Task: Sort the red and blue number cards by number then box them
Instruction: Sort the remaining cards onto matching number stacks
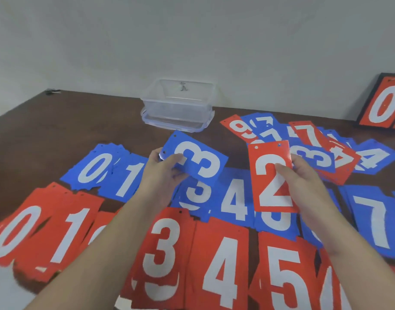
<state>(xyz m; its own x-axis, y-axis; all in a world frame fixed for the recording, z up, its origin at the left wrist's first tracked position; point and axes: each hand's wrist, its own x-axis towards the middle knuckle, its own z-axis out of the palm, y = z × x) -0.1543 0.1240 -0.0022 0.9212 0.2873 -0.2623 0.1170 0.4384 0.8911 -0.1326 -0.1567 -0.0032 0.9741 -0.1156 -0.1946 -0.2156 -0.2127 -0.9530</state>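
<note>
Left fingers: your left hand (164, 173) pinches the blue 3 card (197, 157) at its lower left edge, thumb on the face, fingers curled behind.
Right fingers: your right hand (304, 182) grips the red 2 card (273, 177) along its right edge, thumb across the white numeral.
Card appearance: both are flat rectangles with a large white digit and small punched holes along the top edge.
Position: both cards are held above the sorted rows, the blue 3 over the blue 3 pile (195, 195), the red 2 over the blue row further right.
Orientation: the red 2 stands near upright, long axis running away from you; the blue 3 is tilted clockwise, its top toward the upper left.
Count, in hand: two cards, one per hand.
Count, blue row: piles showing 0, 1, 3, 4 and 7 are readable; others are covered.
Count, red row: piles showing 0, 1, 3, 4 and 5 are readable.
Unsorted heap (304, 142): mixed red and blue cards overlapping at far right.
Box: one clear plastic box (177, 104) at the wall, on the brown table (68, 121).
</note>
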